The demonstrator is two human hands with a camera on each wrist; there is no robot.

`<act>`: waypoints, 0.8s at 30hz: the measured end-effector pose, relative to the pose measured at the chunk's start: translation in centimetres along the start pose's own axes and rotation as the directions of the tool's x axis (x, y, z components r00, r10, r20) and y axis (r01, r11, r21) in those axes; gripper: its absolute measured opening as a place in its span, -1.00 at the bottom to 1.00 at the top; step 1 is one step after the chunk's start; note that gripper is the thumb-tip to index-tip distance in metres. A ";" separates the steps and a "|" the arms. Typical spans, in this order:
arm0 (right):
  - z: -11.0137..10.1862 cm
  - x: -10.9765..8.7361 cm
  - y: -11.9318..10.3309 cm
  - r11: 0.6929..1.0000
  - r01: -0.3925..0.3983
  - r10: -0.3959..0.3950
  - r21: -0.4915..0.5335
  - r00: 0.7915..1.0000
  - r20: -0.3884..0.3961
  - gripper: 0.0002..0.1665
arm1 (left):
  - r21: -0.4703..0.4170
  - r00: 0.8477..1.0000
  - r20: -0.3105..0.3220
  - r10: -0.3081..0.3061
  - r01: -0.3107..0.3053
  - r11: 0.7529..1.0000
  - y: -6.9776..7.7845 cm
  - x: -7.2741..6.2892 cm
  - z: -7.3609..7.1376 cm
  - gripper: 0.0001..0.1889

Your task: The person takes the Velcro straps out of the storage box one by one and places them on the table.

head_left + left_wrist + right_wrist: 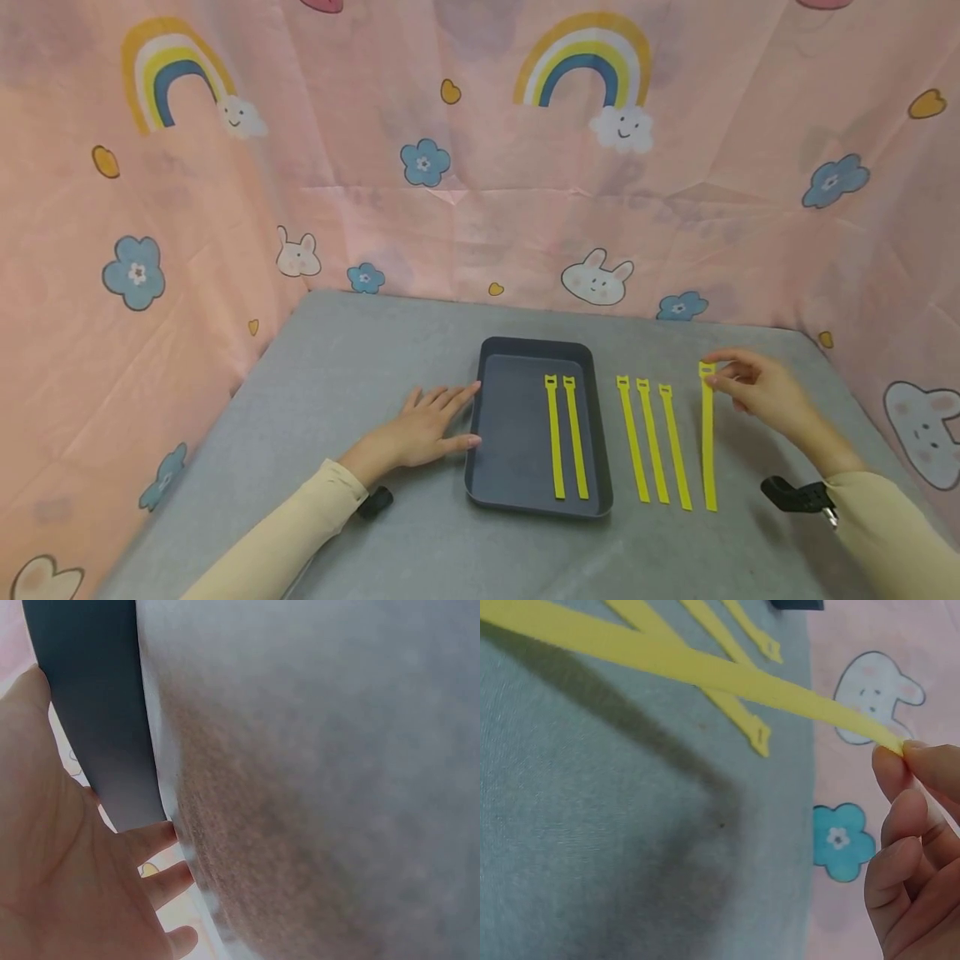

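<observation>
Between thumb and fingertips, my right hand (768, 396) pinches the slotted head end of a yellow hook-and-loop cable tie (708, 442). In the right wrist view this cable tie (705, 671) slants away from the fingertips, raised off the table at that end, its shadow below. Left of it, three similar cable ties (653, 442) lie side by side on the table. Two more cable ties (555, 442) lie in the right half of a dark grey tray (502, 450). My left hand (420, 429), fingers spread, touches the tray's left edge; the left wrist view shows the tray's side (94, 705) against it.
A grey cloth-like surface covers the table (375, 358). Pink printed curtains (487, 225) hang behind it and along both sides. Black wrist-camera parts (795, 496) stick out below the right sleeve, and another dark piece (375, 502) sits under the left wrist.
</observation>
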State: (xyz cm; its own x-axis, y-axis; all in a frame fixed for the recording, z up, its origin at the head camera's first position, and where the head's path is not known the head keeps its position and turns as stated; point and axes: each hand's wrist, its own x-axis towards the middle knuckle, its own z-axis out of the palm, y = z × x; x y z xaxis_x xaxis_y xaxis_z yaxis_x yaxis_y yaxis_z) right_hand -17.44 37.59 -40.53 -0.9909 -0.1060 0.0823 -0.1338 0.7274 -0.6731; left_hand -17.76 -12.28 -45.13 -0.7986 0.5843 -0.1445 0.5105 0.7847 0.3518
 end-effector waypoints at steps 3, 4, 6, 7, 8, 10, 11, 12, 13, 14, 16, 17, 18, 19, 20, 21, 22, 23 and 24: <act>0.4 0.2 0.3 1.000 -0.009 0.010 -0.025 1.000 0.008 -0.51 | 0.005 1.000 0.004 -0.006 0.006 1.000 0.1 0.0 -0.1 -0.11; 0.5 0.2 0.4 0.999 -0.009 0.009 -0.032 1.000 0.009 -0.50 | 0.004 1.000 0.006 -0.008 0.008 1.000 0.1 0.0 -0.1 -0.11; 0.7 0.4 0.6 0.999 -0.009 0.009 -0.048 1.000 0.006 -0.51 | 0.003 1.000 0.006 -0.010 0.010 1.000 0.1 0.0 -0.1 -0.11; 0.8 0.5 0.7 0.998 -0.010 0.010 -0.054 1.000 0.002 -0.51 | 0.002 1.000 0.003 -0.008 0.008 1.000 0.1 0.0 0.0 -0.11; 1.0 0.6 0.8 0.998 -0.007 0.007 -0.059 1.000 -0.005 -0.52 | 0.002 1.000 0.004 -0.010 0.010 1.000 0.1 0.0 0.0 -0.11; 1.2 0.7 1.0 0.998 -0.001 0.001 -0.064 1.000 -0.010 -0.54 | 0.005 1.000 0.005 -0.011 0.011 1.000 0.0 0.1 0.0 -0.11; 1.3 0.8 1.2 0.998 0.002 -0.003 -0.063 1.000 -0.010 -0.55 | 0.007 1.000 0.005 -0.011 0.011 1.000 0.0 0.1 0.0 -0.11; 1.4 0.8 1.3 0.998 0.005 -0.006 -0.063 1.000 -0.011 -0.56 | 0.010 1.000 0.007 -0.011 0.011 1.000 0.0 0.1 0.0 -0.11; 1.5 0.9 1.5 0.998 0.009 -0.010 -0.063 1.000 -0.010 -0.56 | 0.012 1.000 0.010 -0.012 0.012 1.000 0.0 0.1 0.0 -0.11; 1.6 1.0 1.6 0.998 0.012 -0.012 -0.065 1.000 -0.009 -0.57 | 0.015 1.000 0.014 -0.013 0.012 1.000 0.0 0.1 -0.1 -0.11; 1.9 1.1 1.9 0.997 0.007 -0.007 -0.071 1.000 -0.003 -0.57 | 0.014 1.000 0.014 -0.009 0.009 1.000 0.0 0.1 -0.1 -0.10; 2.1 1.1 2.0 0.997 0.003 -0.004 -0.078 1.000 -0.002 -0.58 | 0.011 1.000 0.013 -0.005 0.005 1.000 -0.1 0.2 -0.1 -0.10; 2.2 1.1 2.1 0.996 -0.001 0.001 -0.084 1.000 0.001 -0.58 | 0.012 1.000 0.012 -0.004 0.003 1.000 -0.1 0.2 -0.1 -0.10; 2.3 1.2 2.2 0.996 -0.006 0.006 -0.092 1.000 0.006 -0.58 | 0.011 1.000 0.009 0.000 0.000 1.000 -0.1 0.1 0.0 -0.10; 2.5 1.2 2.2 0.995 -0.010 0.011 -0.098 1.000 0.012 -0.58 | 0.010 1.000 0.005 0.002 -0.002 1.000 -0.1 0.1 0.0 -0.10; 2.6 1.2 2.3 0.994 -0.012 0.014 -0.107 1.000 0.018 -0.59 | 0.008 1.000 0.002 0.004 -0.004 1.000 -0.1 0.1 0.0 -0.10; 2.7 1.2 2.3 0.993 -0.014 0.017 -0.113 1.000 0.024 -0.59 | 0.005 1.000 0.000 0.005 -0.005 1.000 -0.1 0.1 0.0 -0.10; 2.8 1.2 2.4 0.993 -0.017 0.020 -0.119 0.999 0.031 -0.60 | 0.002 1.000 -0.001 0.007 -0.007 1.000 -0.2 0.1 0.0 -0.10; 2.9 1.2 2.4 0.992 -0.017 0.022 -0.123 0.999 0.035 -0.60 | 0.003 1.000 0.000 0.003 -0.003 1.000 -0.2 0.1 0.1 -0.09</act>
State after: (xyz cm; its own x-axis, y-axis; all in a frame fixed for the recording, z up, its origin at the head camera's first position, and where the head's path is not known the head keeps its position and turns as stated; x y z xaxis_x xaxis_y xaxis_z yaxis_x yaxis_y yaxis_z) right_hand -18.95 37.24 -44.12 -0.9926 -0.1142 0.0417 -0.1172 0.8068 -0.5792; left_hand -17.89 -12.33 -45.28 -0.7968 0.5870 -0.1433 0.5142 0.7833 0.3493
